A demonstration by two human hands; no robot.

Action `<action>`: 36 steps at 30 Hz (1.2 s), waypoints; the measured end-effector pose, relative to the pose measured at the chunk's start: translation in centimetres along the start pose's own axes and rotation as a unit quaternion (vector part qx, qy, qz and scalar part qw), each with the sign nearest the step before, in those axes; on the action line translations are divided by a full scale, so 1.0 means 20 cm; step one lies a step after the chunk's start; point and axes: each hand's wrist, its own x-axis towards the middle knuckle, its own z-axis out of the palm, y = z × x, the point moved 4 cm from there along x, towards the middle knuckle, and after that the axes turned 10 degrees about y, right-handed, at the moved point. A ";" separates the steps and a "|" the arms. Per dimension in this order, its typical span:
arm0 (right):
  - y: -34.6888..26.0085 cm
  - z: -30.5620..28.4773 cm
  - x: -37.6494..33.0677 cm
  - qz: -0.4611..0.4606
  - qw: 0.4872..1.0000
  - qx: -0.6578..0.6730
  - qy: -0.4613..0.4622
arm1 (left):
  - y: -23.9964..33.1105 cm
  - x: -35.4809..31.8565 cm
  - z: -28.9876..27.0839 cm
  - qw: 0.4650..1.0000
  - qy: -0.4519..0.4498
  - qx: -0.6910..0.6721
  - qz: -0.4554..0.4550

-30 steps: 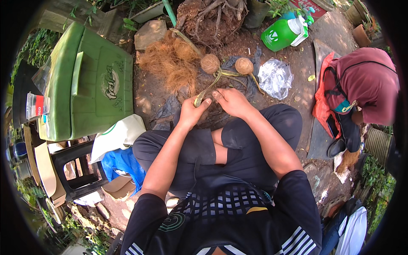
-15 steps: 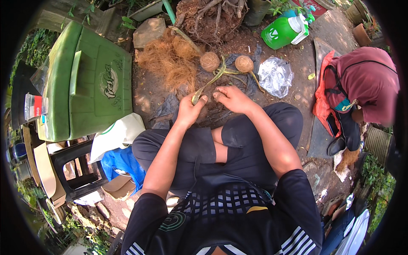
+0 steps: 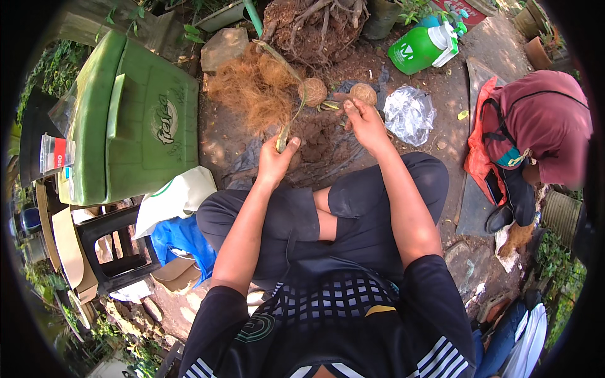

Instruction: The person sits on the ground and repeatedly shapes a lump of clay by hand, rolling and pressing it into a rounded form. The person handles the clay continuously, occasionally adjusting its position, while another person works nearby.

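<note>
My left hand (image 3: pixel 275 159) is closed round the base of a long green, strap-like plant leaf (image 3: pixel 296 114), which curves up in front of the left fibre ball (image 3: pixel 312 92). My right hand (image 3: pixel 365 125) reaches just below the right fibre ball (image 3: pixel 363 93), fingers bent together. Whatever lies between those fingertips is too small to make out. A short green leaf piece (image 3: pixel 329 106) lies beside them. Between my hands is a patch of dark moist soil (image 3: pixel 320 140) on black plastic sheet (image 3: pixel 249 157). Loose brown coconut fibre (image 3: pixel 252 88) is heaped at the far left.
A green cooler box (image 3: pixel 151 126) stands at the left, near a white bag (image 3: pixel 173 195). Beyond the soil is a large root clump (image 3: pixel 315 31). A green sprayer bottle (image 3: pixel 413 51) and clear plastic bag (image 3: pixel 409 113) lie far right. Another person (image 3: pixel 535 120) sits at the right.
My right hand has moved away from my left, up and right to the right fibre ball. The leaf in my left hand now stands more upright, and the soil between my hands is exposed.
</note>
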 end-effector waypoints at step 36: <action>-0.12 -0.31 0.04 -0.185 0.921 0.047 0.341 | 0.44 -0.02 0.38 0.915 -0.072 0.372 0.141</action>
